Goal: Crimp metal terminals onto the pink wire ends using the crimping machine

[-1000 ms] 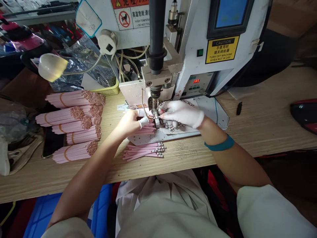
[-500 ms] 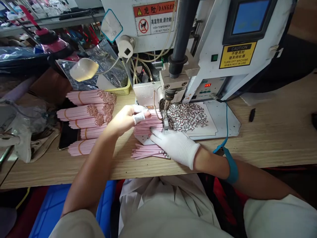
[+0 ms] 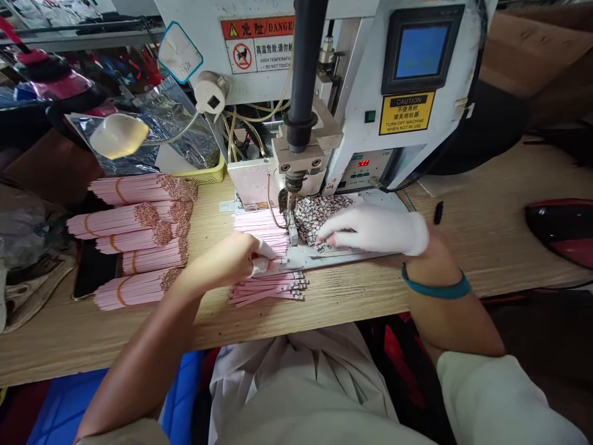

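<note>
My left hand, with white finger cots, curls at the near end of a stack of loose pink strips and appears to pinch a thin strip. My right hand, in a white glove, lies over a heap of small metal terminals, its fingertips on them. Both hands are close to the electrode head of a spot-welding machine. More strips with metal tabs lie just below my left hand. Rubber-banded pink strip bundles stand to the left.
A white plate lies under the terminals on the wooden workbench. Behind the bundles are a gooseneck lamp and a yellow basket. A phone lies at the left, and a blue crate sits below the bench.
My right hand has moved up and right, from the strips onto the terminals. My left hand has moved down to the near end of the stack. The view has shifted slightly left.
</note>
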